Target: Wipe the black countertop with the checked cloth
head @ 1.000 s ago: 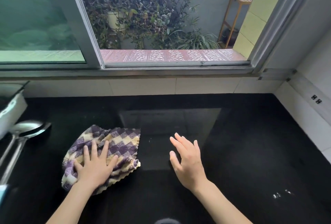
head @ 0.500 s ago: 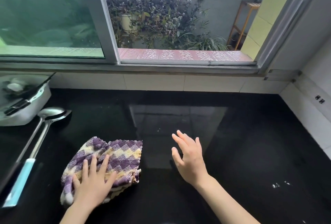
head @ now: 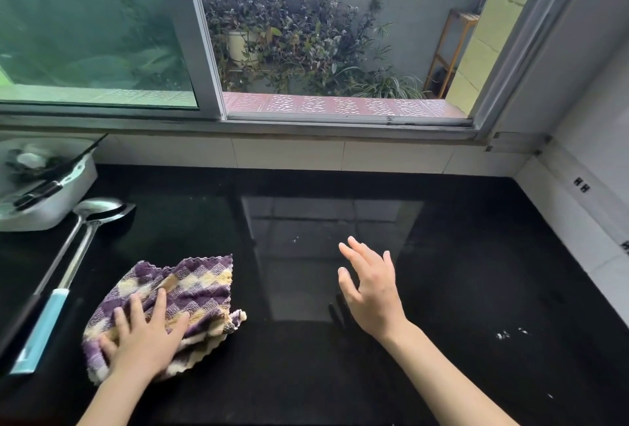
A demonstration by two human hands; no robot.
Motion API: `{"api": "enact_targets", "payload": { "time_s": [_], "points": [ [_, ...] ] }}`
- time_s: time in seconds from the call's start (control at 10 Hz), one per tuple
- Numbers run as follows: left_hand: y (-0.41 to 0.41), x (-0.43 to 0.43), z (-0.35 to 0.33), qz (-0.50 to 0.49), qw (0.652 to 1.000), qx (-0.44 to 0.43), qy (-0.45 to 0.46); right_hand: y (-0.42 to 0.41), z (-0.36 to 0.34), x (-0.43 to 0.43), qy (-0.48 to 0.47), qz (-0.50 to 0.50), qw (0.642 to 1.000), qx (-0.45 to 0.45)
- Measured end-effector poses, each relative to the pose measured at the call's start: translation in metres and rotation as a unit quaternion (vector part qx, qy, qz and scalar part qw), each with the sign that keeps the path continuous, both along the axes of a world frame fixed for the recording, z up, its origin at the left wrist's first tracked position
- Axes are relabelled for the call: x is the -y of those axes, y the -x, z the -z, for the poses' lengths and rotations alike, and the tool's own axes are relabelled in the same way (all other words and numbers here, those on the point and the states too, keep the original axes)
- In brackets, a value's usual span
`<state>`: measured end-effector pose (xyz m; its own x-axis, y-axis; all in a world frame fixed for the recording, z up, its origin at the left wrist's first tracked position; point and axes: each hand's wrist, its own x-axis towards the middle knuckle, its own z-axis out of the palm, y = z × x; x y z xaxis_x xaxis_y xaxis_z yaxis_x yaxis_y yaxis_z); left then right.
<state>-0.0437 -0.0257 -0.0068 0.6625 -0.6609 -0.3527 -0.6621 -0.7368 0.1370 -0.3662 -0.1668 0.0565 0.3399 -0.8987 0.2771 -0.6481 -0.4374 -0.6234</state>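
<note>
A crumpled purple-and-cream checked cloth (head: 190, 293) lies on the glossy black countertop (head: 459, 272) at the near left. My left hand (head: 143, 340) presses flat on the cloth's near part, fingers spread over it. My right hand (head: 371, 286) hovers over the middle of the counter, palm turned left, fingers apart and holding nothing. A few white crumbs (head: 503, 334) dot the counter at the near right.
Two long steel ladles (head: 85, 231), one with a light blue handle, lie to the left of the cloth. A white tray (head: 51, 204) with dark utensils stands at the far left. A tiled wall borders the right, and the window sill (head: 306, 126) runs along the back.
My left hand has dragged the cloth toward me and bunched it up. The view has swung left, bringing the ladles and tray into sight. My right hand stays hovering.
</note>
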Motion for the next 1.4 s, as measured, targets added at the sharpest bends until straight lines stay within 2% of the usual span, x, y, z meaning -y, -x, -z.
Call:
{"api": "enact_targets", "payload": {
  "time_s": [0.4, 0.9, 1.2, 1.3, 1.4],
  "points": [
    [0.003, -0.022, 0.008, 0.014, 0.999, 0.024, -0.020, 0.006, -0.019, 0.012, 0.027, -0.004, 0.999, 0.020],
    [0.024, 0.032, -0.002, 0.125, 0.992, 0.028, -0.008, -0.010, -0.059, 0.024, 0.070, -0.026, 0.995, 0.072],
    [0.018, 0.053, 0.002, 0.111, 0.994, 0.015, 0.002, 0.023, -0.115, 0.039, 0.078, 0.000, 0.986, 0.145],
    [0.016, 0.051, 0.002, 0.105, 0.994, 0.004, 0.026, 0.029, -0.133, 0.037, 0.093, -0.014, 0.980, 0.177],
    [0.023, 0.055, 0.000, 0.092, 0.991, -0.003, 0.102, 0.029, -0.157, 0.028, 0.123, -0.024, 0.971, 0.203]
  ]
}}
